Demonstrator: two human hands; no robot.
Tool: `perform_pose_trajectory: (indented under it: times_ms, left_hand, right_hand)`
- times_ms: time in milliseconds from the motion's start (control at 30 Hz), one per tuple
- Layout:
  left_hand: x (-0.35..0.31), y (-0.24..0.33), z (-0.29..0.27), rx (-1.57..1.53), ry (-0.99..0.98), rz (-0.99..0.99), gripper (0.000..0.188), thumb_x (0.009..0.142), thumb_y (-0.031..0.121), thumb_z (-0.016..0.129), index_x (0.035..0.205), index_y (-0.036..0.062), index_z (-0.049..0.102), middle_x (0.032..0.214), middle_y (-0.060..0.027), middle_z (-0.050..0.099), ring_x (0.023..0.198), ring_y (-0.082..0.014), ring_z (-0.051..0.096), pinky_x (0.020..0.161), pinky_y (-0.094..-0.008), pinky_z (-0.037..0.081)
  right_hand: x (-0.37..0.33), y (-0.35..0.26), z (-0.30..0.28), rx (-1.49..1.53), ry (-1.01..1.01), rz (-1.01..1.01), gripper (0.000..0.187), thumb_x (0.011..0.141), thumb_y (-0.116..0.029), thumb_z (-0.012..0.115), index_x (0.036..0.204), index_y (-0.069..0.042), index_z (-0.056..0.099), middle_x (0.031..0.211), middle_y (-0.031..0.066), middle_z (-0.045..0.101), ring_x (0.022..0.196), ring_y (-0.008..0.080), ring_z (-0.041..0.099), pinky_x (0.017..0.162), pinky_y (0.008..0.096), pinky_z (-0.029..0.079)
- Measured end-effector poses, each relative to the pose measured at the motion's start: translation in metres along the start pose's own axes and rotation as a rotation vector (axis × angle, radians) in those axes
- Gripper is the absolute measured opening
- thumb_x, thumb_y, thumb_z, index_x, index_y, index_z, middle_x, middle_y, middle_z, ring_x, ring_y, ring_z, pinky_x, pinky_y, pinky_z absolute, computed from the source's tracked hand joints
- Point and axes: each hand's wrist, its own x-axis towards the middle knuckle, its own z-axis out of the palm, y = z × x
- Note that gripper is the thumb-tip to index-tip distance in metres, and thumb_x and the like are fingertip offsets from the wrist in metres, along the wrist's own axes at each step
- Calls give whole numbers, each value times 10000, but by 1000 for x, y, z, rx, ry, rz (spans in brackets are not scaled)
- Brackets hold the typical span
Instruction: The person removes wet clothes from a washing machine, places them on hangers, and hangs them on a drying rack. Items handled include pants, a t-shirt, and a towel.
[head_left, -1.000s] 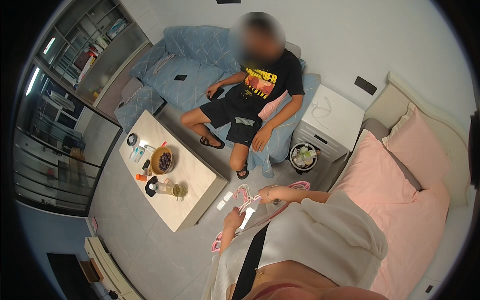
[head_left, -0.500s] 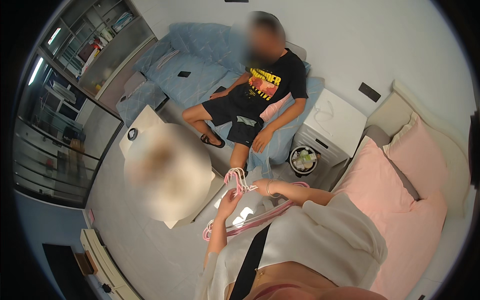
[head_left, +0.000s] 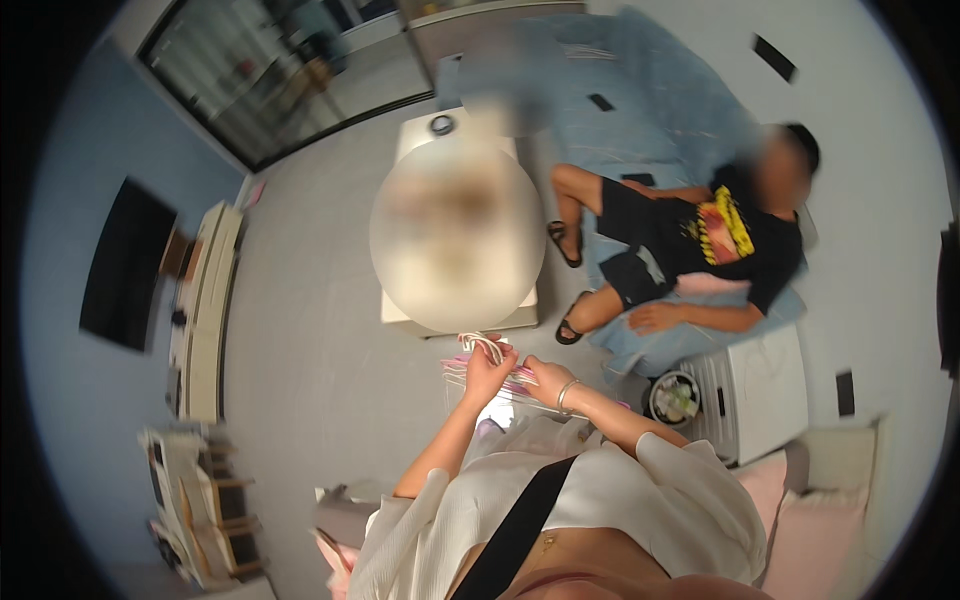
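Note:
In front of my body I hold a bundle of pink and white clothes hangers [head_left: 454, 372] between both hands. My left hand [head_left: 487, 374] is closed around them near the hooks, which stick up past its fingers. Close beside it, my right hand [head_left: 549, 381], with a bracelet at the wrist, is wrapped round the hangers' necks or bars; its fingertips are partly hidden. The lower parts of the hangers spread under both hands and are slightly blurred.
A cream table [head_left: 408, 308] with a blurred top stands ahead. A person [head_left: 690, 235] sits on the blue sofa [head_left: 640, 130] at the right. Near the sofa are a filled bin [head_left: 675, 398] and a white cabinet [head_left: 768, 385]. A low cream cabinet [head_left: 207, 320] lines the left wall; a shelf rack [head_left: 205, 505] stands nearer.
My view has swung left, so the table, sofa and seated person now appear further right. Both hands still grip the hangers; my right hand has come nearer, with its fingers more wrapped round them.

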Motion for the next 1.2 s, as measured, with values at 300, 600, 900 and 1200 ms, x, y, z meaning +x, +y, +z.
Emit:
perform_pose_trajectory:
  times_ms: [300,600,900,1200]
  left_hand:
    - [-35,-40,-238,-340,373,147,252,822,-82,467,1067,-23,461,1068,-137,566,1013,-189,557,870,-293,446]
    - [-41,-42,-510,-266,691,304,300,915,142,485,1148,-43,455,1161,-157,538,1126,-214,490,981,-335,353]
    - [92,-71,-704,-261,781,111,356,911,112,488,1212,-65,417,1023,-128,605,996,-162,548,913,-300,408]
    - [300,-54,-888,-124,807,356,332,946,158,405,1168,-79,474,1112,-136,582,1040,-194,521,971,-342,340]
  right_hand:
    - [145,-177,118,-96,-166,-302,396,716,-217,643,1028,-44,469,861,197,625,809,345,613,703,411,480]
    - [304,-394,247,-65,-355,-528,423,683,-241,692,995,-43,487,895,184,619,812,327,617,694,383,483]
    - [526,-484,314,-93,-296,-603,398,686,-230,681,1005,-66,507,854,172,624,794,344,610,682,405,481]
    - [755,-590,254,-160,-98,-614,332,702,-210,639,984,-78,523,856,143,619,783,344,598,684,417,475]
